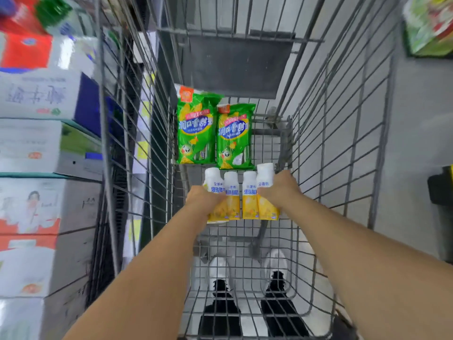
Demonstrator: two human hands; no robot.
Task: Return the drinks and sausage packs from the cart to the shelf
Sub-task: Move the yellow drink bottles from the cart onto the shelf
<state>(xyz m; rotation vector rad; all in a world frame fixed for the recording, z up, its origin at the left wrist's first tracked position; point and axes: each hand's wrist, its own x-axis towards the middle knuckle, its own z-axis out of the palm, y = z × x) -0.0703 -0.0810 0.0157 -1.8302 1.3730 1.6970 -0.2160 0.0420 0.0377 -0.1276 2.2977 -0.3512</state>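
Both my arms reach down into the wire cart [326, 133]. Several white-and-yellow drink bottles lie side by side on its floor. My left hand [202, 200] is closed around the leftmost drink bottle [213, 182]. My right hand [279, 190] is closed around the rightmost drink bottle [264, 176]. Two middle drink bottles [241, 195] lie between my hands, untouched. Beyond them two green sausage packs lie flat, the left sausage pack [195, 130] and the right sausage pack [235, 136], side by side.
Stacked white cartons [36, 148] fill the shelving close to the cart's left side. A grey floor runs along the right, with a colourful box [429, 25] at the top right and a dark object [441, 204] at the right edge. My shoes show through the cart's mesh.
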